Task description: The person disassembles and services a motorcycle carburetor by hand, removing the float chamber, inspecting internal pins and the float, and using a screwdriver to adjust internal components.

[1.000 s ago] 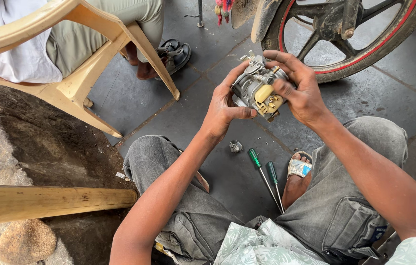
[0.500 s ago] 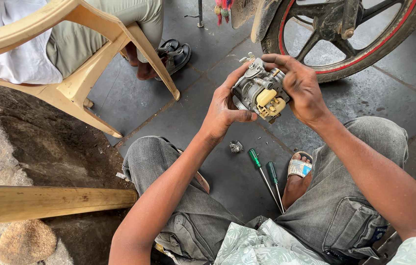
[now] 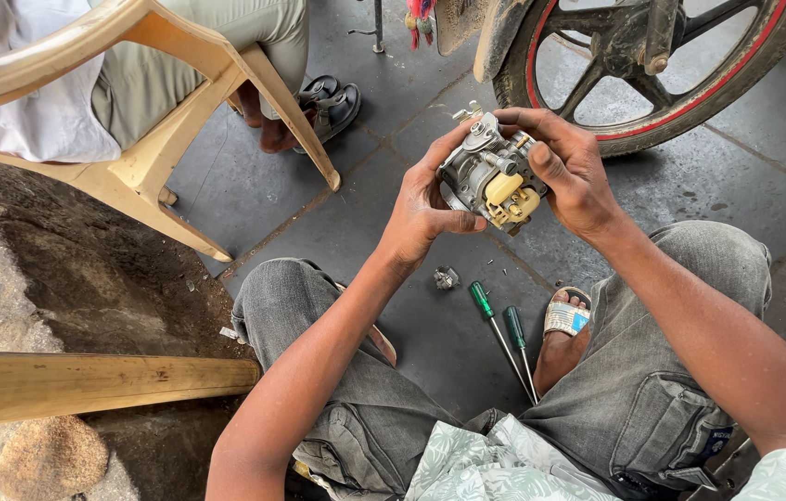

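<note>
**Inspector:** What did each hand have at the time of observation?

**Assessor:** Both were closed on one item. The left hand (image 3: 425, 209) cupped a motorcycle carburettor (image 3: 490, 176) from the side, thumb laid along its lower edge. The right hand (image 3: 571, 167) clamped it from the opposite side, fingers curled over the top. The unit was held in the air above the person's lap, between the knees, clear of the floor.

**Inspector:** How was the carburettor judged to handle?

**Assessor:** As a rigid cast-metal body, compact and probably fairly heavy for its bulk. The yellow plastic float (image 3: 509, 197) stood exposed on the face turned toward the camera and was judged the fragile part. The grey body on either side looked the sound place to grip, as both hands did. Oily film could make it slippery; none could be confirmed.

**Inspector:** And the surroundings?

**Assessor:** Directly below the hands, a small metal part (image 3: 447, 276) lay on the dark paved floor (image 3: 430, 343). Just beside it lay two green-handled screwdrivers (image 3: 495, 329), side by side near the person's sandalled foot (image 3: 564, 320). Beyond the hands stood a motorcycle wheel (image 3: 662, 70) with a red-striped rim. To the left, another person sat in a beige plastic chair (image 3: 147, 139), and a wooden beam (image 3: 96, 382) lay over rough ground.
</note>
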